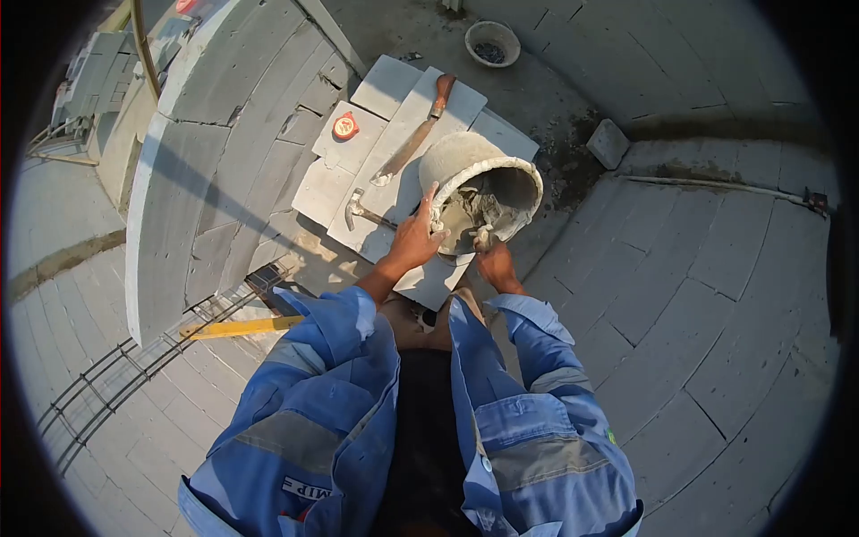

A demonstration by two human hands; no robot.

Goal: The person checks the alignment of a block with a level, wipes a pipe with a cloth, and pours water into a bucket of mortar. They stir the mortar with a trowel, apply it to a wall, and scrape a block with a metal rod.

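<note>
A mortar-caked bucket (458, 154) is tipped on its side on the pale blocks, its mouth facing me. Wet grey mortar (461, 217) lies inside it. My left hand (417, 237) grips the bucket's rim on the left side, thumb at the edge. At the lower rim, my right hand (498, 267) is closed around a mortar-smeared tool handle (484, 238); the tool's working end is hard to make out. A hammer (365, 211) lies just left of the bucket, its handle running under my left wrist. Behind it rests a hand saw (413, 148) with a brown handle.
A red tape measure (344, 126) sits on the blocks (327, 188). A small bowl (492, 45) with dark contents stands farther back. Block walls (707, 242) enclose the right; a block panel (228, 134) rises left. Near it lie a yellow level (242, 328) and steel rebar (107, 394).
</note>
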